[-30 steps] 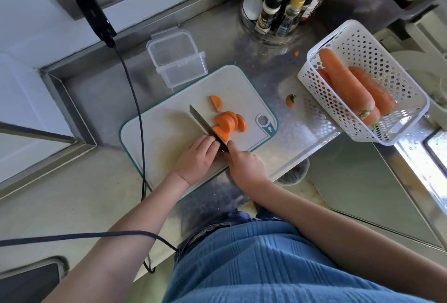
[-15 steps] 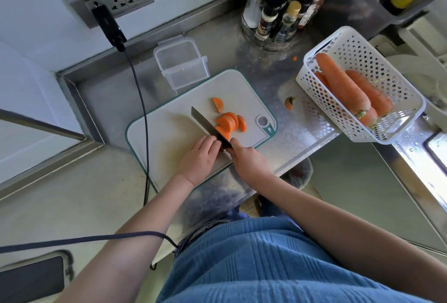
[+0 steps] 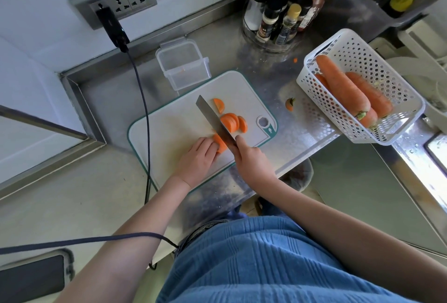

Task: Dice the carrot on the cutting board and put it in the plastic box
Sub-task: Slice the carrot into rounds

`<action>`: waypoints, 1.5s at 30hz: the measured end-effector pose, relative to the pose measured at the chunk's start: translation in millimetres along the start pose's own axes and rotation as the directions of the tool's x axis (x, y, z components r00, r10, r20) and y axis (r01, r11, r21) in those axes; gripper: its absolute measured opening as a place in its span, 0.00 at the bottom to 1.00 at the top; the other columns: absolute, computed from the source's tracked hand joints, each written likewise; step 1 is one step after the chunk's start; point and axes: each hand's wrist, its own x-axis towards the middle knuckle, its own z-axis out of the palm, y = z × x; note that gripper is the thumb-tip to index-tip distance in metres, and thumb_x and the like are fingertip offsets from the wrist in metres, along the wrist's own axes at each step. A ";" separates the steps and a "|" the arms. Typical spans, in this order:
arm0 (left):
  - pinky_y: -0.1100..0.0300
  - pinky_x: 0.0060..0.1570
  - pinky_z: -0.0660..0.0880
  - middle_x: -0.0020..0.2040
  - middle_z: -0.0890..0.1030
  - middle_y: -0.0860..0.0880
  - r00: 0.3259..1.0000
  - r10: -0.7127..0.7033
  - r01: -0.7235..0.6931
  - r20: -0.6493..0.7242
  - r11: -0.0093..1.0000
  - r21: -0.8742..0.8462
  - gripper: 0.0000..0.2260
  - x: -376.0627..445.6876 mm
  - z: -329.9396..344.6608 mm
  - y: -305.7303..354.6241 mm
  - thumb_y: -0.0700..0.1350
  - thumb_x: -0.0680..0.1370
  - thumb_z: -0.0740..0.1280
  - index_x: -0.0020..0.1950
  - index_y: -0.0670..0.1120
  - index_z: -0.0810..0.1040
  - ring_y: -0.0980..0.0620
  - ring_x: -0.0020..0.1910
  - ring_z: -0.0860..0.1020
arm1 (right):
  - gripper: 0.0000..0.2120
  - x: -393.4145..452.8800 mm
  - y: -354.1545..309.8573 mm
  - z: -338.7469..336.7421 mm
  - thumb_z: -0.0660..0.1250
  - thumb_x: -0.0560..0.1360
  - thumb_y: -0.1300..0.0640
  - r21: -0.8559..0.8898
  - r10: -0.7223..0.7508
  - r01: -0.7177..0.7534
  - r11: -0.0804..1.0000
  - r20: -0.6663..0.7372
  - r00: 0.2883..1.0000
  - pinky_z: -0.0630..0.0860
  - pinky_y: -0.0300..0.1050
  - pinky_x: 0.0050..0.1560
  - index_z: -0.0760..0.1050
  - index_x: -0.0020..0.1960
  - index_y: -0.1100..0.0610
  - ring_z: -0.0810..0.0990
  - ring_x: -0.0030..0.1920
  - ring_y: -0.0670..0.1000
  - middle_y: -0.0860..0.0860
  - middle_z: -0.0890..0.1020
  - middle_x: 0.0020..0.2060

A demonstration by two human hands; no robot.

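Observation:
On the white cutting board (image 3: 169,131), my left hand (image 3: 197,158) presses down a short orange carrot piece (image 3: 219,143). My right hand (image 3: 251,161) grips the handle of a knife (image 3: 212,118), whose blade lies across the carrot right beside my left fingertips. Cut half-round carrot slices (image 3: 233,122) lie to the right of the blade, and one more slice (image 3: 219,105) sits farther back. The clear plastic box (image 3: 183,65) stands open behind the board, apart from both hands, with a tiny orange speck inside.
A white perforated basket (image 3: 358,60) with whole carrots (image 3: 343,87) stands at the right. A carrot top (image 3: 289,104) lies on the steel counter. Bottles (image 3: 285,19) stand at the back. A black cable (image 3: 142,109) runs from the wall socket (image 3: 113,0) past the board's left side.
The knife blade has lifted and tilted, showing more of its flat side. The carrot piece under my left hand is more exposed. The camera view has shifted slightly.

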 end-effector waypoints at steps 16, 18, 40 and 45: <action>0.53 0.47 0.76 0.44 0.77 0.41 1.000 -0.017 0.016 -0.017 0.999 -0.047 0.07 -0.9 1.6 -1.0 0.42 0.79 0.60 0.48 0.39 0.74 0.46 0.47 0.71 | 0.13 2.2 0.6 11.1 0.48 0.83 0.47 -0.125 -0.009 0.015 0.992 0.053 0.999 0.74 0.52 0.32 0.61 0.54 0.56 0.76 0.32 0.60 0.55 0.73 0.32; 0.53 0.47 0.75 0.44 0.77 0.41 1.000 -0.005 0.003 -0.018 0.998 -0.062 0.06 -0.8 0.3 -0.5 0.42 0.79 0.59 0.49 0.40 0.72 0.46 0.47 0.71 | 0.11 2.4 0.7 12.8 0.49 0.83 0.49 -0.152 -0.015 0.025 0.988 0.072 0.997 0.75 0.53 0.32 0.60 0.55 0.57 0.76 0.32 0.60 0.55 0.72 0.32; 0.55 0.48 0.77 0.46 0.80 0.43 0.996 -0.073 0.072 -0.056 0.997 -0.030 0.10 -4.4 -3.1 2.6 0.42 0.80 0.61 0.48 0.39 0.79 0.46 0.46 0.77 | 0.09 12.3 -2.9 -3.5 0.50 0.83 0.48 -0.010 0.038 -0.037 0.999 0.077 0.996 0.72 0.52 0.35 0.61 0.50 0.54 0.76 0.36 0.60 0.56 0.74 0.35; 0.56 0.49 0.76 0.46 0.80 0.44 0.994 -0.081 0.083 -0.077 0.996 0.019 0.08 -9.1 -2.0 4.4 0.42 0.79 0.64 0.48 0.40 0.80 0.47 0.47 0.74 | 0.10 3.5 -8.2 -7.6 0.49 0.83 0.48 -0.011 0.035 -0.034 0.999 0.078 0.996 0.69 0.48 0.33 0.58 0.47 0.52 0.73 0.33 0.57 0.53 0.71 0.32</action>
